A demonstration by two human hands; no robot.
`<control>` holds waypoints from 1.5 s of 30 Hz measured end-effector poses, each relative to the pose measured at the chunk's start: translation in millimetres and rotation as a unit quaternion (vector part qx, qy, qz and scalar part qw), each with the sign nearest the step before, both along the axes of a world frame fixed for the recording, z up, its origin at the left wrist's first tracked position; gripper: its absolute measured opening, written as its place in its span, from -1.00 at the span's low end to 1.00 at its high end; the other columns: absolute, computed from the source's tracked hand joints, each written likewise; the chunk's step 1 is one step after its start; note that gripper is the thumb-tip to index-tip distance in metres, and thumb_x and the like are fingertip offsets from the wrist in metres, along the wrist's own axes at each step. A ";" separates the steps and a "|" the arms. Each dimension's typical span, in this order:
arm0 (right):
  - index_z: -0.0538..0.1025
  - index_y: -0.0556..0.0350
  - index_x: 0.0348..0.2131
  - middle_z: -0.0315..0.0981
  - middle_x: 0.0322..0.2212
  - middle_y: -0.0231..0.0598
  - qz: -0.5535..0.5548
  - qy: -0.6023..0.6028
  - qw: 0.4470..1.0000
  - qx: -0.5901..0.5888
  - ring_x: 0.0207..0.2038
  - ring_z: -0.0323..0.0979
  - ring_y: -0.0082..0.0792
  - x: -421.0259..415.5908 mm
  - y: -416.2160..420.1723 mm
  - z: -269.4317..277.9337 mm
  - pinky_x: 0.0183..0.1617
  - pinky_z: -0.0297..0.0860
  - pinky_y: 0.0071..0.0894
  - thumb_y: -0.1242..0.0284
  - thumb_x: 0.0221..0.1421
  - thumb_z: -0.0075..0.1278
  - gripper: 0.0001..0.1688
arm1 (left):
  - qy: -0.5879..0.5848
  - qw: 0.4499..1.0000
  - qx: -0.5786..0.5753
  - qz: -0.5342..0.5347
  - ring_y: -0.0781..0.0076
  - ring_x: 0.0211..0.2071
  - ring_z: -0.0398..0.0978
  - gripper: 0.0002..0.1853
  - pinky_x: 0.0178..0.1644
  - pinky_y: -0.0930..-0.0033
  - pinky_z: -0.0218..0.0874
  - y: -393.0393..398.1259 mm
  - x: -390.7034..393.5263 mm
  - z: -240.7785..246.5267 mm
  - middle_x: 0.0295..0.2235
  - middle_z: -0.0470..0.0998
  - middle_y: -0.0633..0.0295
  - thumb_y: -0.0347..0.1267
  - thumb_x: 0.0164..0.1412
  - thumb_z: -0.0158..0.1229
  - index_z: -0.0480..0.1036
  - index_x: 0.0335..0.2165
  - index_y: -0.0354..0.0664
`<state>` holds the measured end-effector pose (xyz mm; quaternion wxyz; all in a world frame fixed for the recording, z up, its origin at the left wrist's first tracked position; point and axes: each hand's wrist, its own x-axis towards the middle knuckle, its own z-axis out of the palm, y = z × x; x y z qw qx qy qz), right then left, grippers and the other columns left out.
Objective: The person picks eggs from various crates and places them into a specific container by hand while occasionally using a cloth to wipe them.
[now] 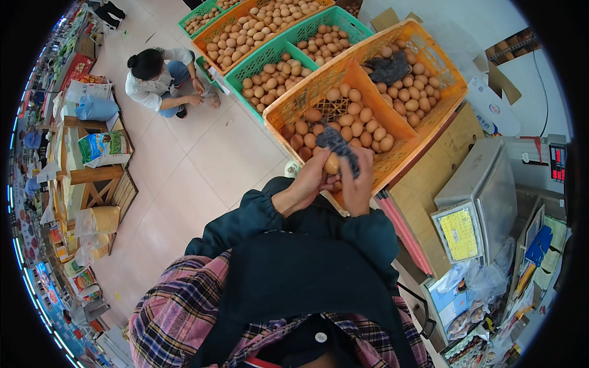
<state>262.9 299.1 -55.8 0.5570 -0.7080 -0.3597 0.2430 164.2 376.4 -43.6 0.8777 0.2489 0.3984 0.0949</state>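
My left hand (306, 181) grips a brown egg (331, 164) over the near side of an orange plastic crate (395, 170). A dark grey cloth (338, 142) is in my right hand (358, 181), pressed close against that egg. Below and beyond my hands, loose brown eggs (356, 124) lie in the crate's nearer compartment. An orange divider (382, 101) separates it from the farther compartment, where more eggs (414, 94) lie. On top of those rests a second dark cloth (389, 67).
A green crate (278, 50) and another orange crate (216, 50), both with eggs, stand beyond. At the left a person (161, 83) squats on the tiled floor (184, 156). A wooden table (432, 152), a metal box (478, 188) and a scale display (557, 162) are at my right.
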 end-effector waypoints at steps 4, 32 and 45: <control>0.42 0.19 -0.13 0.27 -0.24 -0.11 -0.002 0.111 0.994 0.020 -0.19 0.32 -0.29 8.6 0.1 1.8 -0.07 0.25 -0.38 0.40 0.18 -0.08 -0.70 | -0.069 0.997 -0.018 -0.039 0.69 -0.58 0.24 -0.58 -0.53 0.61 0.02 -1.9 -2.7 -1.7 -0.54 0.38 0.36 -0.02 0.34 -0.37 0.28 -0.33 -0.06; 0.40 0.16 -0.11 0.22 -0.12 -0.07 0.020 0.224 0.973 0.040 -0.05 0.25 -0.16 0.2 -1.7 7.0 0.06 0.18 -0.33 0.40 0.09 0.03 -0.63 | -0.210 0.969 -0.121 -0.041 0.63 -0.50 0.31 -0.61 -0.48 0.61 0.08 6.3 -16.3 -35.5 -0.48 0.39 0.37 -0.01 0.32 -0.30 0.31 -0.27 -0.04; 0.39 0.25 -0.14 0.40 -0.39 -0.28 -0.065 0.284 0.956 0.020 -0.40 0.38 -0.48 -1.2 17.7 2.4 -0.28 0.32 -0.54 0.17 0.21 -0.09 -0.53 | -0.062 0.996 0.065 -0.013 0.60 -0.45 0.27 -0.74 -0.41 0.57 0.13 -3.3 -5.9 -11.3 -0.33 0.28 0.26 -0.18 0.32 -0.23 0.07 -0.11 -0.01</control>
